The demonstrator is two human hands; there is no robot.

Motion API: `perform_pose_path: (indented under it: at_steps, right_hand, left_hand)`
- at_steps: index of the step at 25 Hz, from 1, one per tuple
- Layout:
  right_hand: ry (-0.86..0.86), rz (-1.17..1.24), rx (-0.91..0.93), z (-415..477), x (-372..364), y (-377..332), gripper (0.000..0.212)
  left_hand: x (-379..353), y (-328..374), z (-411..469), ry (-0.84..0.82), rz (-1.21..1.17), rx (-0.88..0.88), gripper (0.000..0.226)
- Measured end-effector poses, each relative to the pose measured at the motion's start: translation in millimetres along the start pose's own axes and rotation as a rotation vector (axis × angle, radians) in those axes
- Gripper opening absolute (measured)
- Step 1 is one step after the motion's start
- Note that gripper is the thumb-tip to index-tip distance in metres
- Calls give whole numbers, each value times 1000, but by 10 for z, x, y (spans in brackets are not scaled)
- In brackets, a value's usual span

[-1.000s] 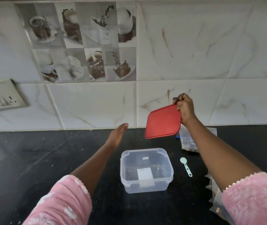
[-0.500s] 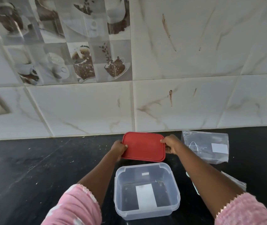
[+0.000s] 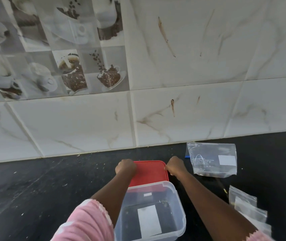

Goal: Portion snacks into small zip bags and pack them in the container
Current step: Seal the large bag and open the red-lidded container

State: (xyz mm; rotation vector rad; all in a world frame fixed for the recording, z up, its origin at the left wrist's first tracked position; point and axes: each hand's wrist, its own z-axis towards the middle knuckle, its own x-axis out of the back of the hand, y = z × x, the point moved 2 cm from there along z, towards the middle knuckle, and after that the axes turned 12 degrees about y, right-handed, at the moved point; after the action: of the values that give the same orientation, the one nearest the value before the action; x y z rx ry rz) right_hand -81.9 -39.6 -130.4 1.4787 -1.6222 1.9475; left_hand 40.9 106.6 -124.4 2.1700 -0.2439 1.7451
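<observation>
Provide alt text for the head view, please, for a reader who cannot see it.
The left hand and right hand grip a red lid by its side edges behind an open clear container on a black counter; zip bags lie to the right.

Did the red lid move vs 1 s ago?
Yes. The flat red plastic lid came down from mid-air to the black countertop, directly behind the clear plastic container.

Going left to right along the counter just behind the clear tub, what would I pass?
left hand → red lid → right hand → large clear bag
</observation>
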Motion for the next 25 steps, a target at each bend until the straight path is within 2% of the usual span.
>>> perform_pose_path:
  at_steps: [2, 4, 7, 9, 10, 12, 14, 16, 18, 21, 23, 25]
  right_hand:
    - [164, 90, 115, 36, 322, 43, 20]
    - [411, 224, 179, 87, 752, 177, 19]
    - [706, 205, 131, 240, 1289, 542, 19]
    - [770, 134, -8, 393, 1485, 866, 32]
    - [733, 117, -102, 488, 1541, 1041, 42]
    - [536, 221, -284, 652, 1549, 1339, 57]
    - [326, 505, -376, 726, 1444, 1533, 50]
    - [225, 651, -411, 710, 1373, 1603, 39]
    - [219, 642, -383, 671, 1354, 1612, 37]
    - [272, 607, -231, 564, 1445, 1407, 33]
    - [295, 534, -130, 470, 1510, 1183, 33]
    - [288, 442, -34, 296, 1579, 844, 29]
  left_hand:
    - [69, 353, -5, 80, -13, -85, 42]
    - [141, 773, -23, 90, -150, -155, 49]
    - [115, 1318, -105, -121, -543, -209, 81]
    - [-31, 1566, -150, -325, -824, -195, 98]
    - [-125, 1672, -142, -394, -903, -178, 103]
    - [-317, 1874, -74, -466, -992, -142, 110]
    - [-512, 2035, 28, -503, -1066, -111, 110]
    - [-689, 2160, 140, -468, -1031, -152, 83]
    - [-677, 2176, 108, -330, -935, -175, 53]
    - [-292, 2092, -94, -135, -877, -233, 24]
    - [51, 1944, -210, -16, -839, -262, 22]
    - [356, 1662, -314, 101, -813, -279, 29]
